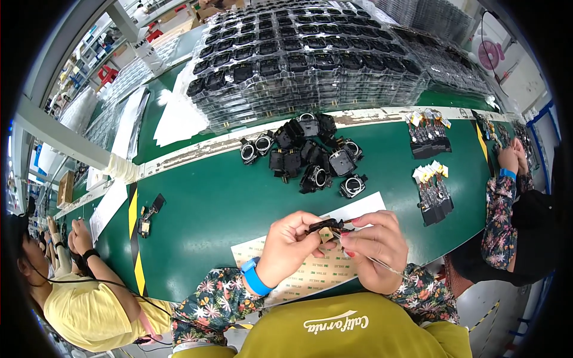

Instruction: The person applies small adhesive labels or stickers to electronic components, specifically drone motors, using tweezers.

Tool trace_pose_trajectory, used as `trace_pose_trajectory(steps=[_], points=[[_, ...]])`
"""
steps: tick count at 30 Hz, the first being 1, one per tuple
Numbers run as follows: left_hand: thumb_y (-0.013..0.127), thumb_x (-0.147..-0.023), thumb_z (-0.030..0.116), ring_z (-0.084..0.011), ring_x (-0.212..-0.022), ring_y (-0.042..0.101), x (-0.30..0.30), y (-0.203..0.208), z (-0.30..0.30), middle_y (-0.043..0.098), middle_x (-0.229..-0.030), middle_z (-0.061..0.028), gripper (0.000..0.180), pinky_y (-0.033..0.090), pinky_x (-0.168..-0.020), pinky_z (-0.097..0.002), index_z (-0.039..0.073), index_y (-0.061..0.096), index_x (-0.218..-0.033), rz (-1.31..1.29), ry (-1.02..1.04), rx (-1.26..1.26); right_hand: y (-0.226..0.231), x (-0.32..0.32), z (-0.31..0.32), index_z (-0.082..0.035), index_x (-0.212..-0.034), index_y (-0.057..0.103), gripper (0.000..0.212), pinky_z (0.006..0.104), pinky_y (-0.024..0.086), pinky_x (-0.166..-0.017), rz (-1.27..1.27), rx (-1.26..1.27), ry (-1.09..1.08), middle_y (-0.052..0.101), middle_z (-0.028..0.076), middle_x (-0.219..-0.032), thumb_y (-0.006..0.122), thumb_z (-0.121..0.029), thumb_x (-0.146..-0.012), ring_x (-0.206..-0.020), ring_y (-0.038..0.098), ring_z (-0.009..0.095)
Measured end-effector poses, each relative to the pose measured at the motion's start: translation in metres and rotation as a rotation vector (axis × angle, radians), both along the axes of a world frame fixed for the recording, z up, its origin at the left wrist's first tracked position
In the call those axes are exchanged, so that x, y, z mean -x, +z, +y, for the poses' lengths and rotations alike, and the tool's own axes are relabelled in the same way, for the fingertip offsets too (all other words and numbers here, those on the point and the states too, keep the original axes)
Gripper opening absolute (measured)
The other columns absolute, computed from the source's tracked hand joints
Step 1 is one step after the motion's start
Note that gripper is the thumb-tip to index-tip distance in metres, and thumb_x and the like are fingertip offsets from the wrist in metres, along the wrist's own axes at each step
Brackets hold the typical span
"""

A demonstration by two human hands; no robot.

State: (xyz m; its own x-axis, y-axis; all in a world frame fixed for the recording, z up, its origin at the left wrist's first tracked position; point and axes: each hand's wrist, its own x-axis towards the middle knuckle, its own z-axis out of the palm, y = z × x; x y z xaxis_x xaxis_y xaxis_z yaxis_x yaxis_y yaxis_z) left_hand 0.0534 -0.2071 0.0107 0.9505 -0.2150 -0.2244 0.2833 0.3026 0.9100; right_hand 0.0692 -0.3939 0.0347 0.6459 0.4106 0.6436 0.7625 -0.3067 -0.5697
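In front of my body, my left hand [291,246] is closed on a small black plastic part [325,225] with a tan patch on its side. My right hand [377,243] pinches a pair of thin silver tweezers [382,264], their tips close against the black part. Its thumb and fingertips touch or nearly touch that part, and the exact contact is hidden. Below both hands lies a pale sheet with rows of print [292,280]. Just beyond them is a loose pile of black housings with silver rings [313,156].
Stacked clear trays of black parts [304,65] rise at the back. Two groups of flat cables with white tags [431,134] lie at right. A small part [145,225] sits left near yellow-black tape [136,256]. Co-workers sit left [89,298] and right [501,221].
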Motion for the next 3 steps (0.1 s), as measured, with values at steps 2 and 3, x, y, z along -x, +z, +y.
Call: trace_pose_trajectory(steps=[2, 3], points=[[0.045, -0.084, -0.009, -0.0159, -0.076, 0.065, 0.0007, -0.0002, 0.0002, 0.064, -0.092, -0.0115, 0.019, 0.055, -0.061, -0.0245, -0.002, 0.053, -0.100, -0.002, -0.002, -0.010, -0.0011, 0.0015, -0.0010, -0.009, -0.094, 0.065, 0.030, 0.0427, 0.043, -0.075, -0.033, 0.042, 0.010, 0.065, 0.004, -0.087, 0.063, 0.002, -0.066, -0.089, 0.057, 0.027], [0.045, -0.084, -0.009, -0.0159, -0.077, 0.065, 0.0010, -0.0001, 0.0003, 0.064, -0.092, -0.0118, 0.019, 0.055, -0.061, -0.0245, -0.002, 0.053, -0.100, -0.004, -0.004, -0.020, -0.0016, 0.0024, -0.0017, -0.010, -0.094, 0.065, 0.030, 0.0455, 0.042, -0.077, -0.067, 0.084, 0.020, 0.065, 0.004, -0.089, 0.064, 0.001, -0.066, -0.089, 0.057, 0.026]])
